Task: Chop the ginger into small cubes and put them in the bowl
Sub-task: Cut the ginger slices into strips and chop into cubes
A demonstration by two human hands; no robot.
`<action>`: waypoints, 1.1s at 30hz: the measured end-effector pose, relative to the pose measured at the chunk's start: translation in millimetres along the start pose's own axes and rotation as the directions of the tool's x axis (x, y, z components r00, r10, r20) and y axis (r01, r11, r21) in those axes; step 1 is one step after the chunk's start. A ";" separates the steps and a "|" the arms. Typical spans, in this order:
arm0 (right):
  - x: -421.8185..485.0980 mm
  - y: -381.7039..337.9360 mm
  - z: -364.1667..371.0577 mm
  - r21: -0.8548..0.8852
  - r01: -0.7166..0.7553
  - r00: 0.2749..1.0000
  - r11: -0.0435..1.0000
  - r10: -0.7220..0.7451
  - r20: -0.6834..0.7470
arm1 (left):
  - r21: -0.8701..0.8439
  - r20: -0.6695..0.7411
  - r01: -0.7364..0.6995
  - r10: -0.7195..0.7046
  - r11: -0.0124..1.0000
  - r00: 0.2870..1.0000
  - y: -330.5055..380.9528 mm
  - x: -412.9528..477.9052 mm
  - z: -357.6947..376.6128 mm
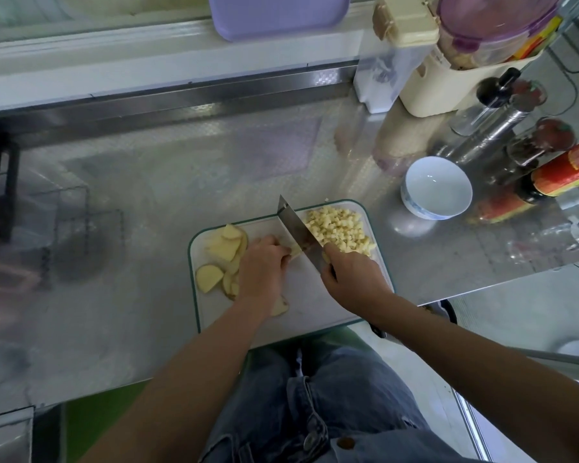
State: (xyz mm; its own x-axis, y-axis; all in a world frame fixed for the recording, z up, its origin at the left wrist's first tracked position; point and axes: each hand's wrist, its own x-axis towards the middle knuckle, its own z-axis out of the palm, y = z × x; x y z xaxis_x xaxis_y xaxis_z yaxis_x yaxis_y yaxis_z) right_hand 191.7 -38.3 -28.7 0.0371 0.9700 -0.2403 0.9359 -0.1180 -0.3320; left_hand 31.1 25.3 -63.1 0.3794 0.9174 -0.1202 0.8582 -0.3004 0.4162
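Observation:
A white cutting board (301,295) with a green rim lies on the steel counter. Pale yellow ginger slices (223,253) are piled at its left, and one more slice (279,307) shows under my left wrist. A heap of small ginger cubes (340,230) fills the board's far right corner. My left hand (263,270) presses down on ginger strips (295,250) in the middle. My right hand (351,279) grips the knife handle, and the knife blade (296,230) stands edge-down against those strips. The white bowl (437,187) sits to the right beyond the board, holding nothing.
Sauce bottles (555,175), a steel shaker (485,135) and glass jars crowd the counter's far right. A beige container (448,78) and a purple-lidded box (495,25) stand behind them. A lilac tray (274,15) leans at the back. The counter edge runs just below the board.

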 end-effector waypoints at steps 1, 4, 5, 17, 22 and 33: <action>0.5 -0.8 2.5 0.005 -0.008 1.000 1.000 0.008 -0.002 | -0.006 0.002 -0.006 0.006 1.000 1.000 0.0 0.5 -0.3; 1.1 -1.3 10.6 0.012 -0.025 1.000 1.000 0.025 0.004 | -0.029 -0.007 -0.019 0.019 0.999 1.000 0.4 0.5 -1.4; 1.2 -1.2 13.3 0.011 -0.030 0.999 0.999 0.030 0.010 | -0.032 -0.010 -0.021 0.021 0.999 1.000 0.6 0.4 -1.8; 13.1 -2.6 -4.8 0.060 0.046 0.999 0.997 -0.046 -0.012 | -0.015 -0.031 0.001 -0.001 1.000 1.000 -7.3 -4.1 -2.2; 11.3 -4.0 -1.2 -0.012 0.062 0.998 0.998 -0.061 0.034 | -0.053 -0.030 0.012 -0.014 0.999 0.999 -6.5 -3.7 -2.7; 13.1 -5.9 24.3 0.034 0.002 1.000 0.999 -0.003 0.013 | 0.000 -0.010 -0.012 0.012 1.000 1.000 -5.7 -6.0 -4.7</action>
State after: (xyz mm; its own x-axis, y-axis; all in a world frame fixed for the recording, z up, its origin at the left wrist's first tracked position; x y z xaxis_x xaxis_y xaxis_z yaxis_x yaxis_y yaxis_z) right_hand 178.1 -30.1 -52.0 0.0300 0.9673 -0.2517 0.9234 -0.1232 -0.3635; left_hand 22.2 22.8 -60.5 0.3860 0.9163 -0.1064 0.8538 -0.3112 0.4174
